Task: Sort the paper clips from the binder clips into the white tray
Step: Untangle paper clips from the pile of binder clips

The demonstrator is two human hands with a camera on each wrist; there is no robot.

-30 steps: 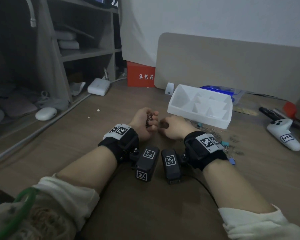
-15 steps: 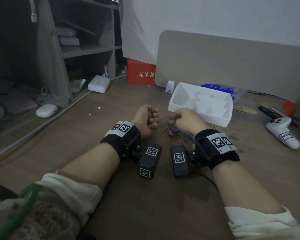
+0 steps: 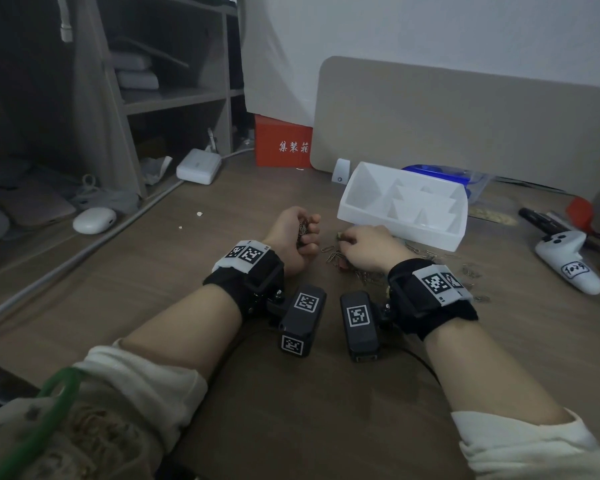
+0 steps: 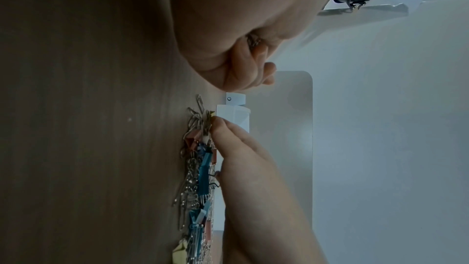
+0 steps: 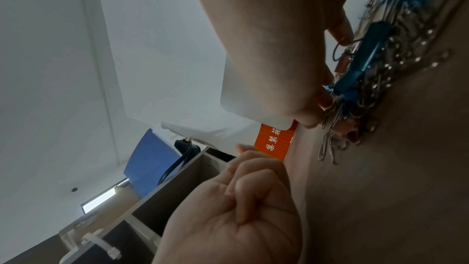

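Note:
A mixed pile of silver paper clips and blue and pink binder clips lies on the wooden desk just in front of the white compartment tray. My right hand reaches into the pile's left end, its fingertips pinching paper clips at the pile. The same pinch shows from the left wrist, at the pile. My left hand rests on the desk as a fist, gripping a bunch of paper clips; it is also seen as a fist.
Loose paper clips are scattered right of my right wrist. A white controller lies at the far right. A blue-lidded box sits behind the tray, a red box and white charger at the back left.
My right hand moved away from the left hand, to the right and forward onto the clip pile. The left hand has stayed a fist around its clips.

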